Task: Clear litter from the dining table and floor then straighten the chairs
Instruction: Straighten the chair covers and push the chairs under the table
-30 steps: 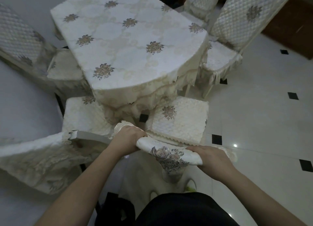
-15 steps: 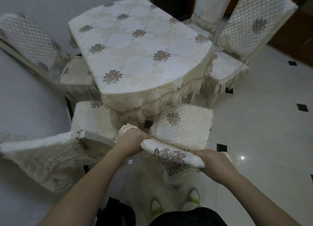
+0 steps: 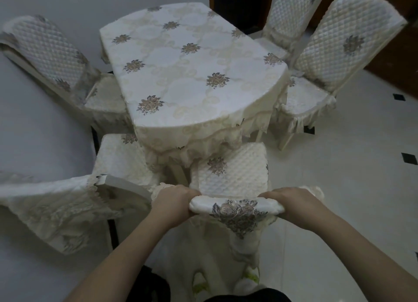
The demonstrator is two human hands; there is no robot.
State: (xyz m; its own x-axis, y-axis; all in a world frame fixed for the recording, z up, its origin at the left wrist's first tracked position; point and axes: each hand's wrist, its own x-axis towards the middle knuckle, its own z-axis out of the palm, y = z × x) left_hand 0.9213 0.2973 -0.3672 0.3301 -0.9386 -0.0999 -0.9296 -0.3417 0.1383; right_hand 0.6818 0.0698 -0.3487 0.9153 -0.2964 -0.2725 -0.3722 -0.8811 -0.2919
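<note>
Closer now, the table (image 3: 192,75); my left hand (image 3: 173,203) and right hand (image 3: 294,203) still grip the chair (image 3: 235,207) top, neighbouring chair (image 3: 117,163) crowding left. No writing.

Both hands (image 3: 235,203) on chair back (image 3: 237,207)

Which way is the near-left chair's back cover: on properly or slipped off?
Slipped off. The chair's cover hangs sideways, baring the frame's corner.

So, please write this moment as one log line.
step: straighten chair | left hand: grips chair back | right hand: grips chair back | table: no litter seen
</note>
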